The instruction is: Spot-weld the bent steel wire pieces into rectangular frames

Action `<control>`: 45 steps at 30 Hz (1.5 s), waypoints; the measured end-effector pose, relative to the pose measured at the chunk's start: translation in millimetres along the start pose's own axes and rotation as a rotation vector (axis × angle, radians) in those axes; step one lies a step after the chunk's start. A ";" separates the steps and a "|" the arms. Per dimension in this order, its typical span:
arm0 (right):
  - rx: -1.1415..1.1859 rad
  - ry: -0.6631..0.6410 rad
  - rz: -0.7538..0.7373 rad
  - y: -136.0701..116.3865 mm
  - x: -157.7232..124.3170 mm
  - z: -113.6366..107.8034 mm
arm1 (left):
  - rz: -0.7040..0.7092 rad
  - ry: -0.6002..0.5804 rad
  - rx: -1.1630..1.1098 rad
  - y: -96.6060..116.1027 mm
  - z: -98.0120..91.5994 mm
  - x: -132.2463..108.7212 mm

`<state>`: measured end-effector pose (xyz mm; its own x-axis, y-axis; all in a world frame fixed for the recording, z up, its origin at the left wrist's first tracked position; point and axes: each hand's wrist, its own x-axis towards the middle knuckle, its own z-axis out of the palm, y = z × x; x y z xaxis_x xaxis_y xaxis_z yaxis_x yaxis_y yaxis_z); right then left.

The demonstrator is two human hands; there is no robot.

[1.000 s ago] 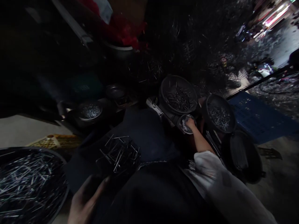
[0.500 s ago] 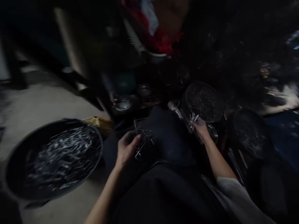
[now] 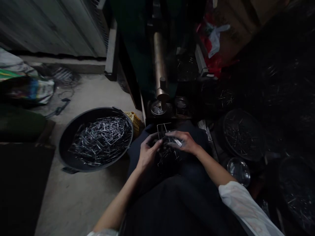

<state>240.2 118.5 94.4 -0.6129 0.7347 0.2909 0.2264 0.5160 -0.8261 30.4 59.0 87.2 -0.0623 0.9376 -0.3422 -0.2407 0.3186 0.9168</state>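
My left hand [image 3: 149,151] is closed, thumb against fingers, on a thin bent metal wire piece [image 3: 158,130] that stands up from it. Close beside it, almost touching, my right hand [image 3: 185,141] is closed around several short straight metal rods [image 3: 176,142]. Its fingertips reach toward the bent wire; whether they touch it I cannot tell. Beneath both hands, more wire pieces [image 3: 169,158] lie on the dark cloth over my lap, partly hidden by the fingers.
A wide black basin [image 3: 64,144] full of metal pieces stands at left, near a yellow crate [image 3: 134,119]. Ahead is a machine with a metal shaft [image 3: 160,62] above a small dish of bits [image 3: 158,108]. At right are a dark round pan [image 3: 240,134] and a clear bowl [image 3: 238,171].
My right hand has come from beside the right-hand pan to my left hand, still holding the rods. My view has turned left, so the machine and whole basin show more clearly.
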 end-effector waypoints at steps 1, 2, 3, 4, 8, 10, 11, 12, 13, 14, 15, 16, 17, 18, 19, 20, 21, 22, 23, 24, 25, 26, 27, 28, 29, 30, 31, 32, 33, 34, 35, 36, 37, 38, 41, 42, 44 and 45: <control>-0.016 0.005 0.001 1.4 1.8 1.7 | -0.001 0.007 -0.025 0.7 -0.3 1.1; -0.025 0.016 0.009 2.1 3.4 2.7 | -0.002 0.017 -0.047 1.4 -0.2 2.3; -0.028 0.029 0.020 2.2 4.8 3.2 | -0.001 0.027 -0.066 2.0 0.4 3.6; -0.029 0.041 0.029 1.8 6.1 3.1 | 0.002 0.036 -0.083 2.4 1.1 5.0; -0.026 0.069 0.045 -0.9 9.9 -0.5 | 0.009 0.022 -0.149 2.3 4.6 10.1; -0.027 0.066 0.053 -1.4 11.0 -3.0 | 0.004 -0.002 -0.184 1.7 6.2 12.1; -0.027 0.068 0.051 -1.3 11.6 -4.2 | 0.000 -0.011 -0.202 1.5 7.1 13.0; -0.025 0.070 0.043 -1.0 12.1 -5.2 | -0.004 -0.015 -0.220 1.7 8.0 13.7; -0.022 0.075 0.032 -0.6 12.6 -6.1 | -0.007 -0.017 -0.237 2.1 9.0 14.3; -0.019 0.080 0.019 -0.2 13.2 -7.0 | -0.011 -0.018 -0.252 2.8 10.1 14.7; -0.017 0.083 0.009 0.2 13.9 -7.8 | -0.012 -0.018 -0.262 3.7 11.1 15.0; -0.018 0.084 0.001 0.4 14.6 -8.5 | -0.013 -0.018 -0.267 4.8 12.0 15.1; -0.020 0.083 -0.004 0.6 15.5 -9.2 | -0.013 -0.017 -0.270 5.9 12.9 15.1; -0.023 0.083 -0.006 0.6 16.3 -9.9 | -0.013 -0.014 -0.273 7.1 13.6 15.0; -0.026 0.084 -0.007 0.6 17.2 -10.4 | -0.013 -0.009 -0.276 8.3 14.1 14.7; -0.027 0.082 -0.008 0.7 18.0 -10.9 | -0.014 -0.003 -0.279 9.5 14.5 14.4; -0.025 0.080 -0.012 0.9 18.8 -11.2 | -0.017 0.003 -0.281 10.6 14.8 14.0; -0.020 0.078 -0.018 1.2 19.6 -11.4 | -0.020 0.009 -0.282 11.6 14.9 13.7; -0.014 0.074 -0.025 1.8 20.3 -11.4 | -0.023 0.012 -0.281 12.5 14.9 13.4; -0.010 0.071 -0.033 2.4 21.0 -11.3 | -0.024 0.015 -0.280 13.2 14.8 13.2; -0.009 0.068 -0.040 3.2 21.7 -11.0 | -0.021 0.016 -0.279 13.7 14.5 13.2; -0.012 0.067 -0.045 3.9 22.4 -10.7 | -0.017 0.016 -0.280 13.9 14.1 13.4; -0.015 0.065 -0.049 4.6 23.2 -10.3 | -0.010 0.017 -0.282 13.8 13.7 13.7; -0.017 0.062 -0.051 5.2 24.1 -10.0 | -0.004 0.018 -0.284 13.6 13.1 14.2; -0.017 0.060 -0.053 5.7 25.0 -9.7 | 0.003 0.018 -0.287 13.1 12.5 14.9; -0.016 0.060 -0.054 5.9 26.1 -9.4 | 0.008 0.018 -0.291 12.6 11.8 15.7; -0.014 0.058 -0.054 6.0 27.2 -9.3 | 0.009 0.018 -0.297 12.1 11.2 16.5; -0.013 0.055 -0.053 5.9 28.4 -9.1 | 0.010 0.018 -0.304 11.6 10.5 17.4; -0.013 0.051 -0.048 5.9 29.6 -9.1 | 0.010 0.017 -0.310 11.3 9.7 18.3; -0.013 0.049 -0.043 5.8 30.8 -9.0 | 0.008 0.014 -0.314 11.1 9.0 19.2; -0.011 0.046 -0.041 5.8 31.9 -8.9 | 0.006 0.013 -0.318 10.9 8.4 20.1; -0.008 0.044 -0.040 6.0 33.0 -8.8 | 0.007 0.014 -0.321 10.9 7.7 20.9; -0.006 0.044 -0.042 6.2 34.0 -8.8 | 0.007 0.015 -0.322 10.8 7.1 21.7; -0.007 0.046 -0.046 6.5 35.0 -8.9 | 0.008 0.017 -0.323 10.7 6.6 22.5; -0.020 0.048 -0.060 7.8 37.5 -10.0 | 0.014 0.017 -0.322 10.6 5.1 24.7; -0.023 0.044 -0.065 8.1 38.3 -10.6 | 0.017 0.011 -0.318 10.7 4.7 25.4; -0.026 0.035 -0.079 8.7 40.2 -12.2 | 0.025 0.004 -0.311 11.1 4.0 26.8; -0.027 0.031 -0.088 8.7 41.2 -13.1 | 0.030 0.002 -0.310 11.4 3.7 27.6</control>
<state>226.8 159.1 105.6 -0.6077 0.6990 0.3769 0.1932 0.5905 -0.7836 29.5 89.0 89.0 -0.0754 0.9455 -0.3168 -0.5224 0.2332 0.8202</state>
